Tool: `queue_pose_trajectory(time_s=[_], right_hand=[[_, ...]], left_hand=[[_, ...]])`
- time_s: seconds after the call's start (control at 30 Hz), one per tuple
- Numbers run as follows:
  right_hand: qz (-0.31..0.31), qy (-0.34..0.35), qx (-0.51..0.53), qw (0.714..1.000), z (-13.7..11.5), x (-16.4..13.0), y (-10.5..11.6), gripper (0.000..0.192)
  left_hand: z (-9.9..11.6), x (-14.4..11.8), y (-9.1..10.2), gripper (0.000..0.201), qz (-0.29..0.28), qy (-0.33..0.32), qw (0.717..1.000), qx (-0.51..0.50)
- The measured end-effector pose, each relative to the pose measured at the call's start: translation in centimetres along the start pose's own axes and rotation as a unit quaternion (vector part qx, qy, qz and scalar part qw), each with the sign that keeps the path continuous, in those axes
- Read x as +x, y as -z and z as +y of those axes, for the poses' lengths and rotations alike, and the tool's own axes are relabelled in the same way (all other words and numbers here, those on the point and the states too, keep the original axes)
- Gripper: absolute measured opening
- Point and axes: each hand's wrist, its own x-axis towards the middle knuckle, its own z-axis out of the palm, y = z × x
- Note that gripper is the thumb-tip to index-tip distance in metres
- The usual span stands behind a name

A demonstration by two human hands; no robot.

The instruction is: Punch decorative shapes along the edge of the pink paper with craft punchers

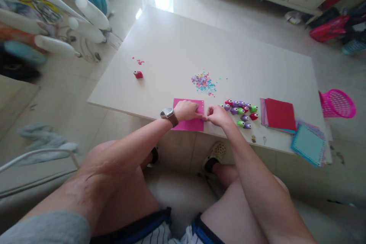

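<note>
A bright pink sheet of paper [185, 125] lies at the near edge of the white table, with small holes along its right side. My left hand [187, 110], a watch on its wrist, rests over the sheet and holds it, fingertips reaching its right edge. My right hand [217, 115] is closed in a pinch at that same edge, meeting the left fingertips. Between them shows a small purple craft punch [203, 119], mostly hidden by fingers. Just right of my right hand stand several small red, green and purple craft punches [242, 110] with eye-like spots.
Colourful paper confetti [203, 82] lies mid-table. A red punch [138, 74] and pink scraps [140, 62] sit at the left. Stacked red paper [280, 115] and blue hole-edged sheets [308, 145] lie right, near a pink basket [340, 103] beyond the table [228, 53].
</note>
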Motion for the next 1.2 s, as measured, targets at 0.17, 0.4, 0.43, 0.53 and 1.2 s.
queue_pose_trajectory(time_s=[0.17, 0.4, 0.43, 0.53, 1.2], right_hand=[[-0.007, -0.017, -0.029, 0.999, -0.5, 0.0, 0.4, 0.013], [-0.008, -0.024, -0.043, 0.999, -0.9, 0.1, 0.4, 0.014], [-0.008, -0.022, -0.043, 0.999, -0.9, 0.0, 0.3, 0.014], [-0.006, -0.019, -0.041, 0.999, -1.2, -0.2, 0.1, 0.014], [0.016, 0.060, -0.121, 0.991, 0.1, -2.1, 1.4, 0.026]], left_hand=[[0.9, -0.3, 0.5, 0.063, -0.011, 0.021, 1.000, 0.010], [1.9, -0.5, 1.2, 0.052, -0.028, 0.041, 0.999, 0.003], [2.1, -0.5, 1.2, 0.049, -0.028, 0.044, 0.999, 0.002], [2.5, -0.5, 1.0, 0.046, -0.032, 0.041, 0.999, 0.016], [-1.5, -0.3, 1.4, 0.020, -0.029, -0.019, 0.999, 0.035]])
